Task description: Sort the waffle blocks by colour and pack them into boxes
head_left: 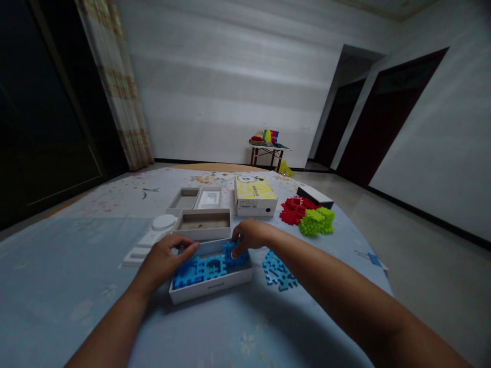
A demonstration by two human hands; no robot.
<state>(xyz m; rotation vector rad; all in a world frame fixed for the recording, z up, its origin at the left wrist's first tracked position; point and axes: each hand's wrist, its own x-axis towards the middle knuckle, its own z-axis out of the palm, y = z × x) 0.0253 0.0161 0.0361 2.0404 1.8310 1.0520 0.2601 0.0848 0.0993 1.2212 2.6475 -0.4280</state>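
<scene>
A white box [215, 286] near the table's front holds several blue interlocking pieces [213, 267]. My left hand [169, 254] rests at the box's back left edge, thumb and fingers apart, with nothing visible in it. At the right end of the box, my right hand [247, 236] has its fingers closed around the edge of a blue piece [235, 255]. More blue pieces [279, 271] lie flat on the cloth to the right of the box, partly behind my right forearm.
Open grey-white boxes [203, 235] and white trays [143, 245] lie behind and left. Further back stands a yellow-and-white box [255, 197]. Red pieces [295, 208], green pieces [316, 222] and a black-and-white box [315, 196] sit at the right; a blue clip [374, 259] is near the edge.
</scene>
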